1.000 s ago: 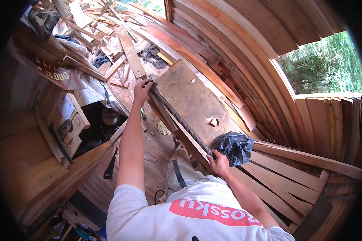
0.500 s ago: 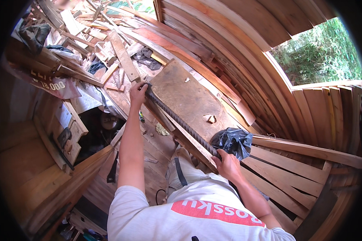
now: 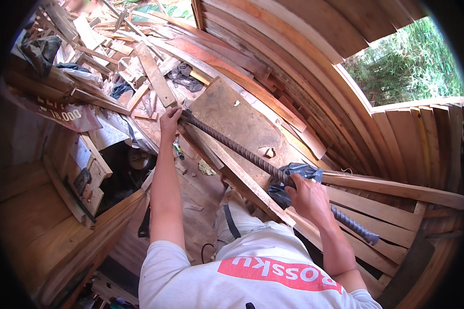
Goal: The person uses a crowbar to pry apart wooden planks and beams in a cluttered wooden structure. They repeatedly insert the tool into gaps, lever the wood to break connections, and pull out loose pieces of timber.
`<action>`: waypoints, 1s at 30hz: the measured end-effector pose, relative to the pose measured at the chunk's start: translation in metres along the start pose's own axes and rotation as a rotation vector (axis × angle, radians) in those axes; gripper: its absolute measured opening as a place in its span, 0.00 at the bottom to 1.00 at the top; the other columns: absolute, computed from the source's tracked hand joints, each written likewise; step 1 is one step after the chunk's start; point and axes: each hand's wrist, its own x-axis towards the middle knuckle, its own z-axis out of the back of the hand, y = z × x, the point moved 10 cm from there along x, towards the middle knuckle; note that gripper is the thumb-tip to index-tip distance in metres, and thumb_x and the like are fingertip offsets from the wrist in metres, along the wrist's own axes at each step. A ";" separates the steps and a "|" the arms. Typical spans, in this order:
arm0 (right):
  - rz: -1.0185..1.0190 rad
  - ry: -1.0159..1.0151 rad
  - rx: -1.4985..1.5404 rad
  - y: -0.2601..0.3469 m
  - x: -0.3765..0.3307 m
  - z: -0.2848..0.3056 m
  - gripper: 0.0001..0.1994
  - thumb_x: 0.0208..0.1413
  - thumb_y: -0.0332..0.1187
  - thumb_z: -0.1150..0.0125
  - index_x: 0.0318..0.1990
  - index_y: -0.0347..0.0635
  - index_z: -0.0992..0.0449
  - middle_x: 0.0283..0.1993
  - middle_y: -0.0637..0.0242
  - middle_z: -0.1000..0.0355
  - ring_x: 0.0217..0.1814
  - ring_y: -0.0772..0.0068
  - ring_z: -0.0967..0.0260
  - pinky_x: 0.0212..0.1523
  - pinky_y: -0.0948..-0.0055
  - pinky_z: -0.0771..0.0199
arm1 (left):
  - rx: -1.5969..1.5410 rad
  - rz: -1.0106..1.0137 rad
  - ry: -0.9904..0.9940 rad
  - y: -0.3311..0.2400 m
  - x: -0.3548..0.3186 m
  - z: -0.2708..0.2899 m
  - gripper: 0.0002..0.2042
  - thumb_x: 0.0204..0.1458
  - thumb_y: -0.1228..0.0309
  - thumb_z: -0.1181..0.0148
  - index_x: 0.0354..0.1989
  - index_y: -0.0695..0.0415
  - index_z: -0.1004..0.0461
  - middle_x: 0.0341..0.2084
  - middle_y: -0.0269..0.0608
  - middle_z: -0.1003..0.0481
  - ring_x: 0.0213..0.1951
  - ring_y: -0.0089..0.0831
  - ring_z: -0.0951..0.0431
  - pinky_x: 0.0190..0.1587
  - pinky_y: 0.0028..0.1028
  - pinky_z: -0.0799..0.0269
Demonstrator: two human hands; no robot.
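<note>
A dark ribbed steel rebar (image 3: 237, 147) slants from the middle left down to the lower right, above a wide brown board (image 3: 242, 121). My right hand (image 3: 309, 198) is wrapped round it toward its near end, which sticks out past the wrist. My left hand (image 3: 171, 122) is closed at the bar's far end, its fingertips against it; its exact grip is partly hidden. Below the bar, a pale wooden strip (image 3: 252, 183) lies along the board's near edge. A black plastic bag (image 3: 300, 171) sits crumpled beside my right hand.
Scrap wood (image 3: 139, 69) is heaped at the far left. Slatted planks (image 3: 376, 208) lie at the right, below a plank wall (image 3: 294, 62) with a window opening (image 3: 407, 67). A wooden bench (image 3: 113, 219) stands at the left. A small green tube (image 3: 178, 148) lies near my left forearm.
My right hand has moved right and slightly up with the rebar. The bar has swung away from the wooden strip, and its near end now shows beyond my wrist. My left hand stays near the far end.
</note>
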 end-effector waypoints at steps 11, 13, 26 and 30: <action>-0.126 0.061 0.207 -0.066 -0.026 -0.085 0.20 0.56 0.41 0.40 0.52 0.39 0.26 0.40 0.43 0.23 0.46 0.42 0.26 0.49 0.53 0.29 | -0.132 -0.079 -0.175 0.014 0.003 0.019 0.12 0.64 0.64 0.47 0.45 0.61 0.23 0.33 0.35 0.22 0.35 0.22 0.25 0.40 0.23 0.30; -0.149 0.073 0.248 -0.073 -0.029 -0.095 0.20 0.55 0.41 0.40 0.52 0.39 0.26 0.40 0.44 0.23 0.45 0.41 0.26 0.48 0.52 0.28 | -0.081 -0.159 -0.292 0.012 -0.002 0.014 0.14 0.65 0.63 0.50 0.48 0.61 0.25 0.32 0.36 0.22 0.34 0.22 0.25 0.40 0.23 0.29; -0.189 0.042 0.419 -0.098 -0.043 -0.119 0.19 0.54 0.37 0.37 0.51 0.39 0.25 0.39 0.48 0.23 0.45 0.45 0.25 0.46 0.56 0.28 | -0.042 -0.335 -0.638 0.019 -0.016 0.008 0.15 0.68 0.62 0.61 0.38 0.61 0.32 0.22 0.37 0.28 0.27 0.28 0.27 0.35 0.30 0.32; -0.171 0.033 0.351 -0.106 -0.041 -0.119 0.18 0.54 0.37 0.37 0.51 0.39 0.25 0.39 0.48 0.23 0.43 0.45 0.25 0.45 0.55 0.28 | 0.179 -0.288 -0.707 0.011 -0.013 0.008 0.16 0.67 0.59 0.61 0.38 0.60 0.33 0.20 0.41 0.29 0.26 0.35 0.27 0.33 0.35 0.33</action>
